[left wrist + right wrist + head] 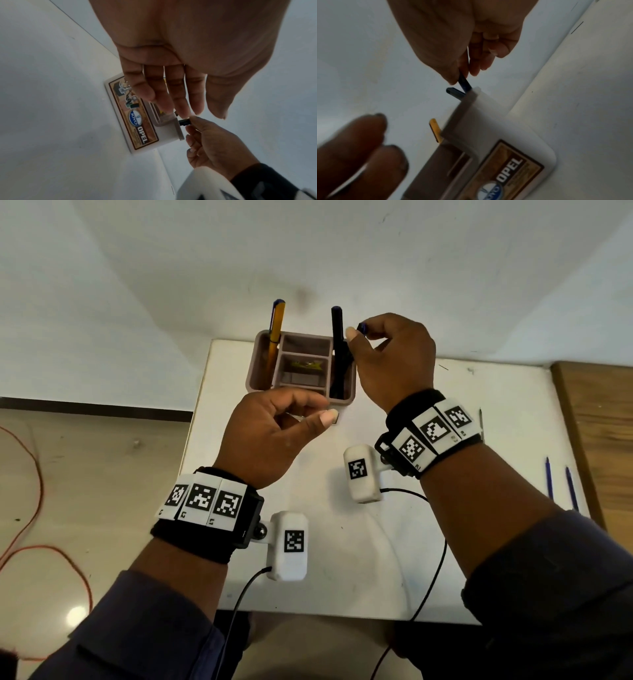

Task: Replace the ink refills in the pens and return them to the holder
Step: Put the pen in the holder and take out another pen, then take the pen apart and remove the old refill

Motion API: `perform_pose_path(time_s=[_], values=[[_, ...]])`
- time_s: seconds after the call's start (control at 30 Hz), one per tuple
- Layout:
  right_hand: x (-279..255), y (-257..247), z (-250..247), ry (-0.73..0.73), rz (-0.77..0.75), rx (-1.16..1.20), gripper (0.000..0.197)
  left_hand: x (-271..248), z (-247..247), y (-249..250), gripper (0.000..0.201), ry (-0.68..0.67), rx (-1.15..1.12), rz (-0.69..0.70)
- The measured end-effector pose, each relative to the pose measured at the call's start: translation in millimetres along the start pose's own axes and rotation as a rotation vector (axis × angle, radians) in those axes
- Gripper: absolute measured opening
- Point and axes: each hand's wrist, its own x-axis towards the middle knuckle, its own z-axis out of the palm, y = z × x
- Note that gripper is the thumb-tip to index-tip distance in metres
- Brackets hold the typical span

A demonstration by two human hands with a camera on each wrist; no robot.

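Here my right hand [390, 361] pinches a dark pen [464, 82] by its top end between thumb and forefinger, its long axis running steeply down into the right compartment of the brown holder [255, 364]. Most of that pen is hidden behind my fingers and the holder's wall, so I cannot tell whether its tip touches the bottom. Just beside it a second black pen [338, 350] stands in the same compartment, nearly upright, top end leaning slightly away from me. An orange pen [275, 330] stands in the left compartment, leaning the same way.

My left hand [270, 436] hovers in front of the holder with fingers loosely curled, gripping nothing, well clear of the pens. The middle compartments hold something yellowish that I cannot make out. The holder sits at the far edge of the white table [308, 559].

On the table past my right forearm lie two blue refills [560, 486], side by side, pointing roughly away from me; their near ends are cut off by my sleeve. A thin dark stick [481, 422] lies beyond my right wristband, too small to identify.
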Motion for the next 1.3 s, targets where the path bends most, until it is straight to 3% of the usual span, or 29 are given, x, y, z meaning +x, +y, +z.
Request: perform_pose_path(time_s=[0.2, 0.4, 0.57, 0.73, 0.83, 1.0, 1.3], values=[[-27.4, -25.4, -50.8, 0.125, 0.027, 0.253, 0.022, -6.0, 0.8, 10.4, 0.018, 0.112, -0.016, 0.072], [-91.0, -31.7, -113.0, 0.147, 0.213, 0.482, 0.022, -32.1, 3.4, 33.2, 0.015, 0.247, 0.097, 0.163], [-165.7, -11.3, -132.0, -0.018, 0.55, 0.767, 0.015, -66.1, 36.8, 59.5, 0.039, 0.057, 0.307, 0.299], [-204.4, 6.8, -122.4, -0.148, 0.746, 1.004, 0.004, -87.0, 55.9, 50.1, 0.032, -0.13, 0.564, 0.285], [-194.8, 16.1, -118.5, -0.154, 0.698, 0.903, 0.005, -84.5, 53.3, 37.7, 0.034, -0.185, 0.581, 0.25], [-172.3, 30.7, -116.6, -0.347, 0.351, 0.451, 0.008, -66.7, 46.2, 30.2, 0.027, -0.241, 0.491, 0.227], [-157.3, 41.5, -116.3, -0.42, 0.32, 0.443, 0.009, -49.9, 38.0, 20.2, 0.029, -0.348, 0.338, 0.117]])
